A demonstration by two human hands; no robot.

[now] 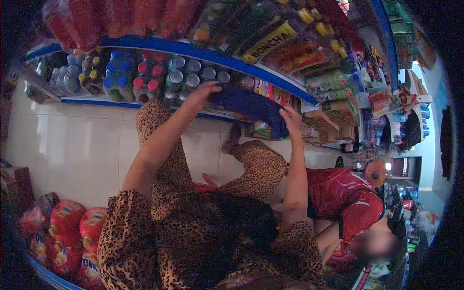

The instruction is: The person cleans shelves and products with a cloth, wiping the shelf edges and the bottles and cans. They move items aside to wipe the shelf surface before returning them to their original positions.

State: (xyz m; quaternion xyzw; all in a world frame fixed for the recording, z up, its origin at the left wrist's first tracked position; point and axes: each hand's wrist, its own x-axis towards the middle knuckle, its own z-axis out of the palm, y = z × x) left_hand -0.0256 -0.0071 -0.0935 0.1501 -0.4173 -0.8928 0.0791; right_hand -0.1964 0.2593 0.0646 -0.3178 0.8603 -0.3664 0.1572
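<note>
A dark blue cloth (pixel 249 104) is stretched between my two hands, in front of the lower shelf. My left hand (pixel 205 94) has its fingers closed on the cloth's left end. At the right end, my right hand (pixel 291 120) pinches the cloth's edge. Just behind and left of the cloth stand cans with silver tops (pixel 183 75) on the bottom shelf. Both arms reach forward over my leopard-print trousers (pixel 251 166).
Shelves with a blue edge (pixel 169 46) run across the front, holding bottles and packets. Red detergent packs (pixel 65 241) stand at the lower left. A person in a red shirt (pixel 348 198) is close on my right. Pale floor tiles (pixel 82 150) show at left.
</note>
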